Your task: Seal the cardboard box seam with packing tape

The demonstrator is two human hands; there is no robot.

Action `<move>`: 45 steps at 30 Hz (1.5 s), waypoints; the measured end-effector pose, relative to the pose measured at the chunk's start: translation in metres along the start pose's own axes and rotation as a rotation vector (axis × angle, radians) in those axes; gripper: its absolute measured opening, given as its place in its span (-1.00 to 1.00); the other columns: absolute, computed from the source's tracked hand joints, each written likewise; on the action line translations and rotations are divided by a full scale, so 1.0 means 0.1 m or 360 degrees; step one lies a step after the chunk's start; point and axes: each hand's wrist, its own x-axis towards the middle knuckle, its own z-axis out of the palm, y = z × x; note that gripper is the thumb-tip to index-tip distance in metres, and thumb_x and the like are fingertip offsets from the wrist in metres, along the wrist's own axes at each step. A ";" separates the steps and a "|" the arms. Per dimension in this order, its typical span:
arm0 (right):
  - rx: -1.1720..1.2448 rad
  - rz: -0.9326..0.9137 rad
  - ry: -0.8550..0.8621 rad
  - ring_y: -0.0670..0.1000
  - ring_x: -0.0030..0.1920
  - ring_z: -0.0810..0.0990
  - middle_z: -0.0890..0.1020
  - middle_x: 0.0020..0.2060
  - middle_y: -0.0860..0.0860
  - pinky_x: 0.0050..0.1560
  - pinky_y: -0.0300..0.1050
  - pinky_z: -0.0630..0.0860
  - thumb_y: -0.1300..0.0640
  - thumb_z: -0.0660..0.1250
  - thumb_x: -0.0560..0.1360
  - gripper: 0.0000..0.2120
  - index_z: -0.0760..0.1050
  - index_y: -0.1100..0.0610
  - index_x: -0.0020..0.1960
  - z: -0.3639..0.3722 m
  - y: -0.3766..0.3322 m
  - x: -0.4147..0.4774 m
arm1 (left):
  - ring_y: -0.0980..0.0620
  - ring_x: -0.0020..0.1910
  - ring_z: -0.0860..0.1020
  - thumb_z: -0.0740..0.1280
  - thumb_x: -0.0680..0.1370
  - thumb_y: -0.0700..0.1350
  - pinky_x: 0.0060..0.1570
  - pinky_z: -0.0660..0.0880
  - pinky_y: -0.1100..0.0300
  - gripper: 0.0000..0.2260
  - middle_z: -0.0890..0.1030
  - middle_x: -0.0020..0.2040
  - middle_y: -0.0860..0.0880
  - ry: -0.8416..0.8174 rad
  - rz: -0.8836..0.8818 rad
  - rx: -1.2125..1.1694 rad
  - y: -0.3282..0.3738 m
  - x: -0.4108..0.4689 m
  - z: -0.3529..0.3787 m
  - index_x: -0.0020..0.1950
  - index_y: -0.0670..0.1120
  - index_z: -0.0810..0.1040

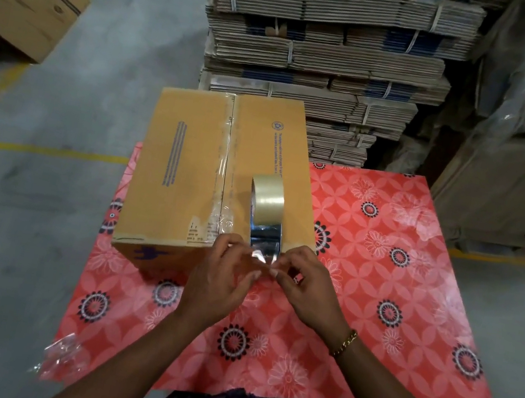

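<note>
Cardboard box (pixel 186 165) seam taped; tape roll (pixel 268 199) upright on top; both hands (pixel 261 278) pinch tape end, fingertips blurred.

Bare forearms, a gold chain bracelet (pixel 343 343) on the right wrist.

One sealed box (pixel 219 177), one tape roll (pixel 268 196), two hands (pixel 224 275), one bracelet (pixel 344 342)

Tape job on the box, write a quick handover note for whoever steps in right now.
Left hand and right hand: both pinch the loose tape end at the near edge of the box.
Roll: stands on edge on the box top, right of the seam.
Box: on the red patterned table.
Done: clear tape already lies along the seam.
Left: probably tear the strip free and press the end down.
</note>
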 end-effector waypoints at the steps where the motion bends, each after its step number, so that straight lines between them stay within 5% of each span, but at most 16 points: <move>1: -0.0017 0.0005 0.0003 -0.08 -0.10 0.57 0.56 -0.06 -0.07 -0.06 -0.03 0.57 0.10 0.44 0.53 -0.97 0.64 0.05 -0.05 0.00 0.01 0.00 | 0.18 -0.02 0.57 0.49 0.50 -0.01 -0.14 0.57 0.22 -0.57 0.44 0.25 0.06 0.0041 -0.0139 -0.0108 -0.01 -0.01 -0.01 0.32 -0.01 0.45; 3: -0.0012 0.0034 0.0013 -0.09 -0.14 0.56 0.56 -0.07 -0.09 -0.08 -0.03 0.57 0.11 0.45 0.53 -1.00 0.64 0.02 -0.06 0.00 0.03 -0.02 | 0.24 -0.01 0.55 0.52 0.48 -0.08 -0.12 0.52 0.32 -0.47 0.44 0.25 0.09 0.0145 -0.0307 -0.0246 -0.03 -0.01 -0.06 0.38 0.00 0.39; 10: 0.0030 0.0086 0.0033 -0.07 -0.13 0.57 0.56 -0.11 -0.10 -0.11 -0.08 0.56 0.12 0.46 0.52 -0.91 0.62 -0.06 -0.08 0.00 0.01 -0.04 | 0.04 -0.25 0.59 0.48 0.49 -0.21 -0.29 0.52 0.14 -0.64 0.58 -0.20 0.05 -0.0174 -0.0448 -0.0567 -0.02 -0.07 -0.03 0.11 0.20 0.51; 13: 0.0057 0.0107 0.0051 -0.01 -0.12 0.59 0.58 -0.10 -0.06 -0.09 0.02 0.59 0.14 0.46 0.51 -0.93 0.63 -0.02 -0.07 0.01 0.02 -0.04 | 0.02 -0.25 0.66 0.43 0.55 -0.26 -0.36 0.49 0.31 -0.69 0.66 -0.12 0.05 -0.0229 -0.0578 -0.0823 0.10 -0.06 -0.01 0.10 0.16 0.53; 15: 0.0053 0.0120 0.0040 -0.01 -0.12 0.59 0.58 -0.10 -0.06 -0.09 0.05 0.59 0.14 0.46 0.51 -0.96 0.64 0.01 -0.06 0.00 0.02 -0.03 | 0.00 -0.28 0.70 0.39 0.58 -0.24 -0.41 0.51 0.24 -0.74 0.70 -0.03 0.02 -0.0275 -0.0642 -0.0858 0.13 -0.06 0.00 0.13 0.10 0.53; 20: 0.0062 0.0135 0.0005 -0.01 -0.12 0.59 0.57 -0.11 -0.06 -0.06 0.05 0.60 0.14 0.46 0.51 -0.96 0.64 0.01 -0.07 -0.02 0.00 -0.03 | -0.08 -0.30 0.72 0.38 0.60 -0.18 -0.44 0.52 0.11 -0.92 0.71 -0.15 -0.04 -0.0268 -0.0698 -0.0832 0.09 -0.07 0.03 0.05 0.00 0.58; 29: 0.0269 0.0334 -0.0074 0.07 -0.12 0.63 0.61 -0.12 -0.01 -0.02 0.10 0.61 0.00 0.45 0.47 -0.94 0.68 -0.05 -0.12 -0.09 0.00 0.03 | 0.01 -0.31 0.69 0.45 0.55 -0.22 -0.46 0.52 0.18 -0.97 0.73 -0.22 -0.16 -0.0137 -0.0896 -0.1005 0.14 -0.01 0.05 -0.07 -0.10 0.65; 37: 0.0322 0.0570 -0.0154 -0.26 -0.40 0.55 0.66 -0.42 -0.19 -0.35 -0.35 0.43 0.19 0.46 0.51 -0.93 0.71 0.13 -0.12 -0.12 -0.09 0.15 | 0.04 -0.28 0.72 0.45 0.53 -0.25 -0.46 0.53 0.20 -0.92 0.74 -0.27 -0.06 -0.0090 -0.1131 -0.1233 0.21 0.08 0.02 -0.15 -0.12 0.64; 45: 0.0371 0.0790 -0.0146 0.11 -0.37 0.52 0.63 -0.40 0.10 -0.42 -0.16 0.38 0.22 0.44 0.47 -0.88 0.68 0.23 -0.23 -0.12 -0.16 0.25 | 0.05 -0.40 0.68 0.42 0.52 -0.28 -0.52 0.48 0.26 -0.86 0.70 -0.28 -0.18 -0.0047 -0.1454 -0.1379 0.29 0.19 0.09 -0.22 -0.14 0.54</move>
